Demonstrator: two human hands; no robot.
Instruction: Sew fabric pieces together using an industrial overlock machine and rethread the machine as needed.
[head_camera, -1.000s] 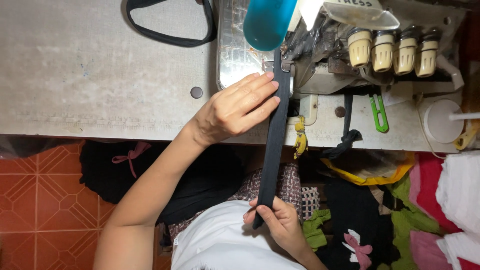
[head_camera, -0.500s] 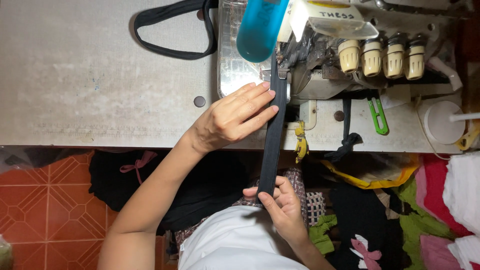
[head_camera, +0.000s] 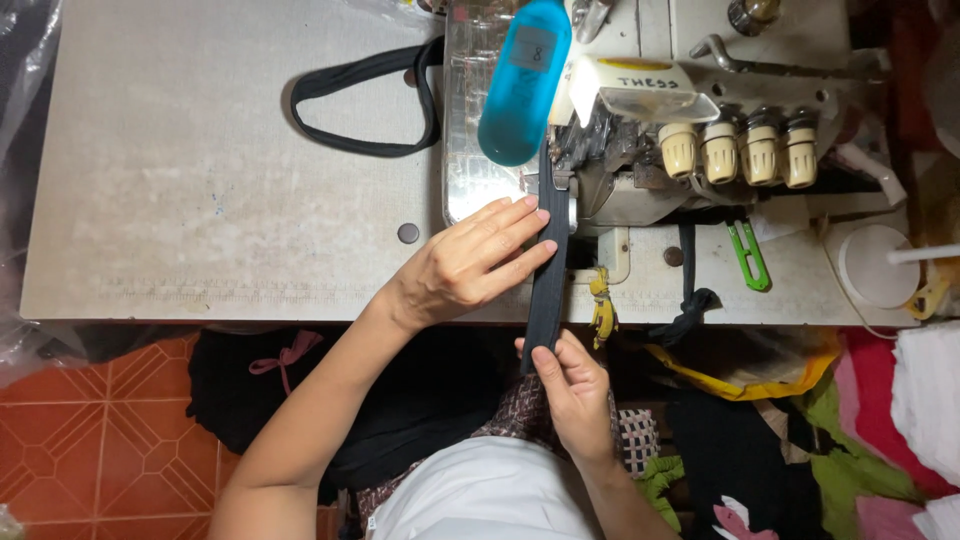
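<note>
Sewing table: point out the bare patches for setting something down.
Free: the tabletop left of the left hand, below the black fabric loop. Crowded: the sewing machine on the right, where the black strap feeds in.

One head-worn camera looks steeply down, close over the sewing table (head_camera: 200, 200); no second view.
</note>
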